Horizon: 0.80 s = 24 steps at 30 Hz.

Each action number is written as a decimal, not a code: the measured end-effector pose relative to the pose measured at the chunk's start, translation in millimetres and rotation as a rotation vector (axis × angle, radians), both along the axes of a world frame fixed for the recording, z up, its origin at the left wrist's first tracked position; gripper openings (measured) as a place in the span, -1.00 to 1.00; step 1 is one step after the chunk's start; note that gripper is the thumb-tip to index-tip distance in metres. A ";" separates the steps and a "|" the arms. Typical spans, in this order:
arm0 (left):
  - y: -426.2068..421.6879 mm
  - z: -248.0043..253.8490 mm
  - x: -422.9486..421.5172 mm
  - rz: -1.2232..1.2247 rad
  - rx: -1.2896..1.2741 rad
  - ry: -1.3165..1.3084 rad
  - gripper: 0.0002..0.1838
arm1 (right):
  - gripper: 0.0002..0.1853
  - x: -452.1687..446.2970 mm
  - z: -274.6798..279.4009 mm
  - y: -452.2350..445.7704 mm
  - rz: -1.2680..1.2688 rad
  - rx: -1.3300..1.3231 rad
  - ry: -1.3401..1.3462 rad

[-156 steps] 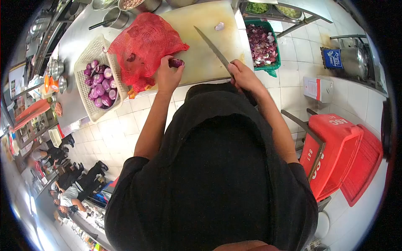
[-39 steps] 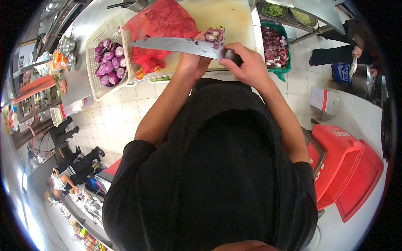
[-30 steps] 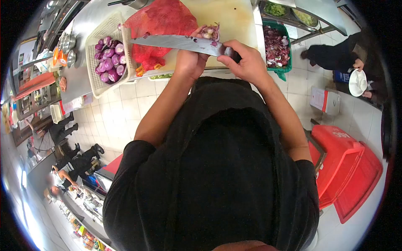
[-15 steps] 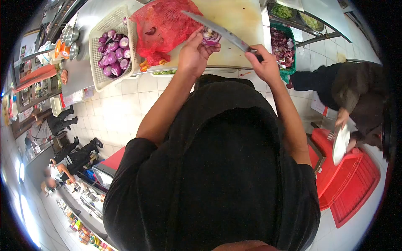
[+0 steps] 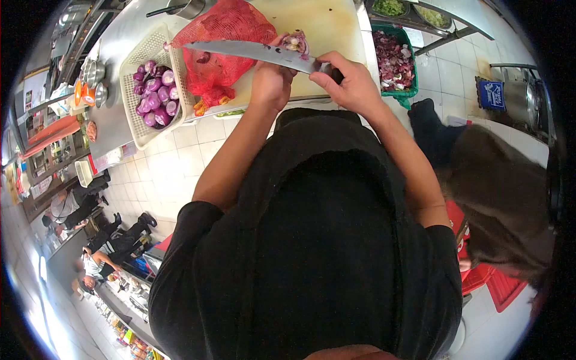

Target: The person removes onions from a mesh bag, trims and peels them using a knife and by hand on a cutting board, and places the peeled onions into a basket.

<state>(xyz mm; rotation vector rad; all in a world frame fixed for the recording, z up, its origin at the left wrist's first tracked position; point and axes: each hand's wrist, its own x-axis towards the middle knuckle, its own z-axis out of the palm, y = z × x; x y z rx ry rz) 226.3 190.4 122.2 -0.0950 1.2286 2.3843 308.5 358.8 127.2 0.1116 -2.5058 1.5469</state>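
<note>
My left hand [image 5: 273,84] is closed around a partly peeled red onion [image 5: 295,42] over the cutting board [image 5: 336,30]. In my right hand [image 5: 351,84] is the dark handle of a large knife [image 5: 258,51]. Its blade points left and lies across the front of the onion and my left fingers, hiding part of them. A red mesh bag [image 5: 225,36] rests on the board's left side. Left of the bag, a cream basket [image 5: 131,108] holds several purple onions [image 5: 157,93].
A green crate [image 5: 414,81] of onion skins stands right of the board. A person in dark clothes [image 5: 498,198] is close on my right, in front of a red bin [image 5: 507,291]. Metal bowls [image 5: 93,73] sit at the far left, and other people are at lower left.
The knife has swung from pointing up and left to lying nearly level across the onion. The person on the right has moved closer, past the red bin, and the plate is out of sight.
</note>
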 end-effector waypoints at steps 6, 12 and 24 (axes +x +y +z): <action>-5.9 -10.9 1.5 0.031 -0.036 -0.061 -0.61 | -0.58 1.2 -14.5 2.0 -0.042 0.032 -0.171; -13.1 -26.8 -2.7 -0.021 -0.032 -0.056 -0.67 | -0.61 4.5 -40.8 10.5 -0.075 0.000 -0.194; -19.0 -26.5 -21.0 -0.111 -0.176 0.063 -0.51 | -0.64 30.8 -96.6 54.3 -0.296 -0.161 -0.282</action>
